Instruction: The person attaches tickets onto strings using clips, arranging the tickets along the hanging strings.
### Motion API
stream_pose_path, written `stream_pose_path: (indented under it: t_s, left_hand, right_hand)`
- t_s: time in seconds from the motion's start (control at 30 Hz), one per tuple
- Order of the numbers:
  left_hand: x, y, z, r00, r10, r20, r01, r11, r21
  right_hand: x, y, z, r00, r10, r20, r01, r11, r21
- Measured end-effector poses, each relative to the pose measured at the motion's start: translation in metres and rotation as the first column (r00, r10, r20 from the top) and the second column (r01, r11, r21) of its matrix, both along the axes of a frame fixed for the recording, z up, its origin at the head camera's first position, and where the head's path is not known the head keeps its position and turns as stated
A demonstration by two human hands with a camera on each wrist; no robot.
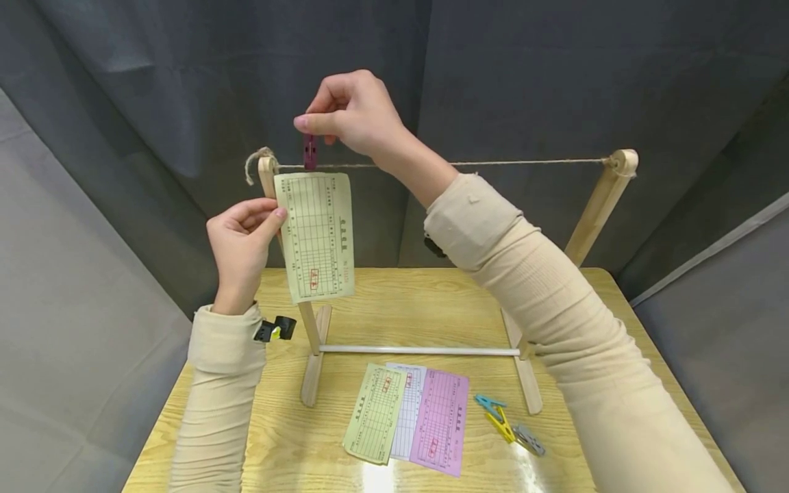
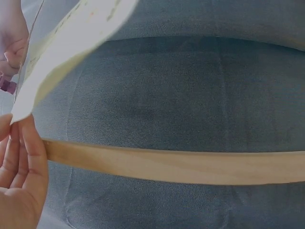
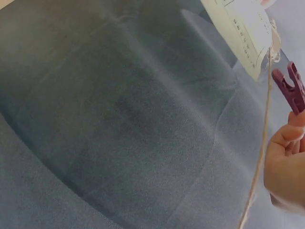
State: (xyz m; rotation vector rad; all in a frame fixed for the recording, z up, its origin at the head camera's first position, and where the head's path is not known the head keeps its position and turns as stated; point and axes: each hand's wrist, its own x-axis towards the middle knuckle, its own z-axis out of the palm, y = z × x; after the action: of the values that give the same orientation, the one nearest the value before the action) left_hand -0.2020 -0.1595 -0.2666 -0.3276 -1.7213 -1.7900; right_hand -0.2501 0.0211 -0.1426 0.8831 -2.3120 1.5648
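My left hand pinches the left edge of a pale green printed form, held upright just below the string near the left post. Above the string my right hand pinches a dark purple clothespin that points downward. In the right wrist view the clothespin's jaws are spread apart, close to the string and the paper's top edge. The left wrist view shows thumb and fingers of the left hand on the paper's edge.
A wooden frame with a left post, right post and white crossbar stands on the table. Green, white and pink forms overlap in front. Blue, yellow and grey clothespins lie to their right.
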Motion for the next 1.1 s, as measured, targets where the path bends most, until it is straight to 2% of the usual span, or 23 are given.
stream_pose_path:
  t_s: [0.2,0.57,0.73,1.1]
  left_hand:
    - [0.0,0.0,0.0,1.0,0.004,0.002,-0.004,1.0,-0.01]
    - [-0.001,0.002,-0.001,1.0,-0.017,-0.008,0.017,1.0,0.002]
    - [-0.002,0.002,-0.001,1.0,-0.011,-0.007,0.011,1.0,0.003]
    - [-0.002,0.004,0.0,1.0,-0.012,-0.009,0.012,1.0,0.022]
  right_hand:
    - [-0.001,-0.007,-0.001,0.998,-0.051,0.026,0.052,0.998,-0.019]
    - [-0.005,-0.009,-0.008,0.998,-0.042,0.055,0.039,0.998,0.049]
    - [-0.005,-0.01,-0.011,0.999,-0.023,0.042,0.019,0.996,0.082]
    - [-0.005,-0.011,-0.013,0.996,-0.053,0.07,0.043,0.99,0.135]
